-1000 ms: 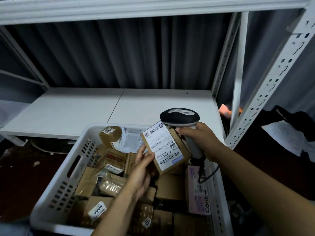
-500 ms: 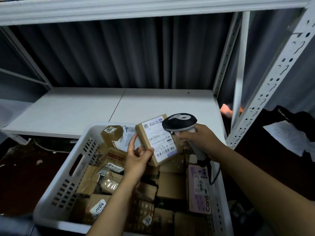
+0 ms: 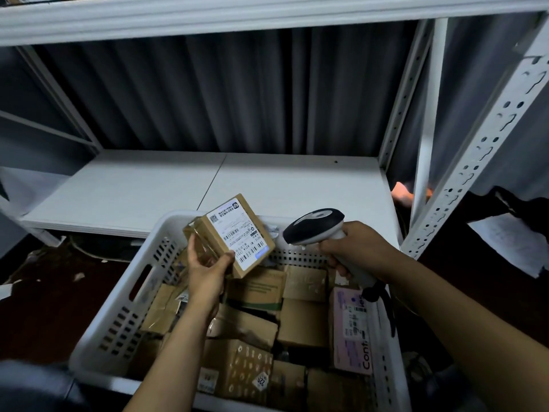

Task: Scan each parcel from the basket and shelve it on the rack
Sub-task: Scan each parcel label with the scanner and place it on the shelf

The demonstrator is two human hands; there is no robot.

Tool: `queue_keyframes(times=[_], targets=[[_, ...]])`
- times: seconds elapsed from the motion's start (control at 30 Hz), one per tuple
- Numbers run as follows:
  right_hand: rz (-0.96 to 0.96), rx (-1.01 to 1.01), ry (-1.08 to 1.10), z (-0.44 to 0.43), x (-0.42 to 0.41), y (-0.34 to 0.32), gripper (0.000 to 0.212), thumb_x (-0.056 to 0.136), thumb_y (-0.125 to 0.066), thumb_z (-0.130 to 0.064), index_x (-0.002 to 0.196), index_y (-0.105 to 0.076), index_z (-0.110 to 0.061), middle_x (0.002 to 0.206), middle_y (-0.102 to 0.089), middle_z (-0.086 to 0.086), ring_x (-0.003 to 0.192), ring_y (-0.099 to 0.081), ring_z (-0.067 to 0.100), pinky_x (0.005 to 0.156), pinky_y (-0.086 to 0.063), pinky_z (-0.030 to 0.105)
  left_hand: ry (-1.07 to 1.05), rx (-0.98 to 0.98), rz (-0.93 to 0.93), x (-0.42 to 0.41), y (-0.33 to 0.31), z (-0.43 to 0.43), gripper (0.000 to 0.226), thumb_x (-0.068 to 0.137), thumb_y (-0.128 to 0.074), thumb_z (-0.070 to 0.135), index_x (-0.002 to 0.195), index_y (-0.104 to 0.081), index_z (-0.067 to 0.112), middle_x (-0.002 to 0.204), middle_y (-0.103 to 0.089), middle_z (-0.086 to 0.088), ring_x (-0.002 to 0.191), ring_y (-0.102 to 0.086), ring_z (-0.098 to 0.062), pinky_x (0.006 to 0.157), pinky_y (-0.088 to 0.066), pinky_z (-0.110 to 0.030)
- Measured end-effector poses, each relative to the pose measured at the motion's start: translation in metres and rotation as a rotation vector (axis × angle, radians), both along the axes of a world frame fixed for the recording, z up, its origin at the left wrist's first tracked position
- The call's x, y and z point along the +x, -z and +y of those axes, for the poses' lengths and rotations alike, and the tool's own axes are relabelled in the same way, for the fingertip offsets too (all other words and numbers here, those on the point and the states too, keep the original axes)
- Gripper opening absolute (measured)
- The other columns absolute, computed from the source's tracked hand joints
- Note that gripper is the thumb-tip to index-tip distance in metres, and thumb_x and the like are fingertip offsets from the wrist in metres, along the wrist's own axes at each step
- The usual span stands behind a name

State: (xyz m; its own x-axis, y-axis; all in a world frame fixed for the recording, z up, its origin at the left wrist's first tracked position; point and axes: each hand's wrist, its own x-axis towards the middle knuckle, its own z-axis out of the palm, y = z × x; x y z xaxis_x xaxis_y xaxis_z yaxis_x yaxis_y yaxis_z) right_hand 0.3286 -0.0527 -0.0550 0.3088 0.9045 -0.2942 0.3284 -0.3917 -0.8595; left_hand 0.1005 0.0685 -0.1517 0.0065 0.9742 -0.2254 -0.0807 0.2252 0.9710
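- The left hand [image 3: 208, 272] pinches the parcel [image 3: 234, 233] by its lower left corner, thumb on the label side and fingers behind. The parcel is in the air over the far rim of the basket [image 3: 118, 307], just short of the shelf [image 3: 148, 188].
- With so little of the box held, it could swing or slip back among the unscanned parcels and get mixed up.
- The right hand [image 3: 359, 248] is curled round the handle of the scanner [image 3: 315, 227]. Its head sits beside the parcel's right edge, not over the label. Nothing shows whether a read registered, so the box might be shelved unscanned.
- The scanner's cable hangs over the basket's right rim and could snag on a reach.
- A second ago the scanner head was right behind the parcel's top edge. Now the parcel is further left and nearer the shelf, with a clear gap between them.
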Motion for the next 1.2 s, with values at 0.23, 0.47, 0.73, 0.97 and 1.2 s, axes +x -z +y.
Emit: queue_keyframes(times=[0.23, 0.47, 0.73, 0.97, 1.2], targets=[[-0.042, 0.022, 0.009, 0.000, 0.003, 0.000, 0.023, 0.081, -0.064, -0.013, 0.060, -0.058, -0.007, 0.046, -0.058, 0.001, 0.038, -0.053, 0.016, 0.045, -0.045, 0.025, -0.003, -0.035, -0.026, 0.003, 0.002, 0.002, 0.090, 0.082, -0.067, -0.005, 0.148, -0.025, 0.038, 0.119, -0.065, -0.008, 0.109, -0.064, -0.028, 0.100, -0.047, -0.054], [-0.028, 0.057, -0.003, 0.000, 0.005, 0.001, 0.023, 0.081, -0.064, -0.012, 0.060, -0.058, -0.005, 0.047, -0.057, 0.004, 0.042, -0.054, 0.020, 0.047, -0.048, 0.029, 0.021, -0.046, -0.023, 0.009, -0.001, -0.002, 0.093, 0.080, -0.071, -0.001, 0.147, -0.024, 0.044, 0.123, -0.065, -0.008, 0.107, -0.066, -0.026, 0.098, -0.049, -0.054], [0.004, 0.143, 0.035, -0.003, -0.001, -0.015, 0.015, 0.083, -0.063, -0.008, 0.069, -0.061, -0.004, 0.051, -0.061, 0.010, 0.042, -0.056, 0.020, 0.047, -0.048, 0.027, 0.078, -0.051, -0.082, 0.006, -0.036, -0.009, 0.067, 0.089, -0.064, 0.016, 0.141, -0.034, 0.044, 0.114, -0.069, -0.006, 0.099, -0.068, -0.025, 0.079, -0.056, -0.041], [0.144, 0.466, 0.262, -0.030, -0.030, -0.048, 0.015, 0.082, -0.075, -0.009, 0.096, -0.073, -0.016, 0.089, -0.077, 0.003, 0.089, -0.072, 0.020, 0.087, -0.057, 0.042, 0.193, -0.023, -0.143, 0.007, -0.113, -0.015, 0.048, 0.090, -0.059, 0.034, 0.135, -0.043, 0.034, 0.111, -0.070, -0.005, 0.099, -0.067, -0.027, 0.082, -0.055, -0.048], [0.403, 0.690, 0.334, -0.047, -0.055, -0.129, 0.022, 0.082, -0.075, -0.015, 0.103, -0.073, -0.015, 0.103, -0.075, 0.007, 0.101, -0.069, 0.026, 0.094, -0.053, 0.045, 0.394, 0.115, -0.174, 0.026, -0.213, -0.042, 0.040, 0.096, -0.051, 0.031, 0.134, -0.040, 0.036, 0.106, -0.071, -0.001, 0.081, -0.066, -0.020, 0.066, -0.055, -0.037]])
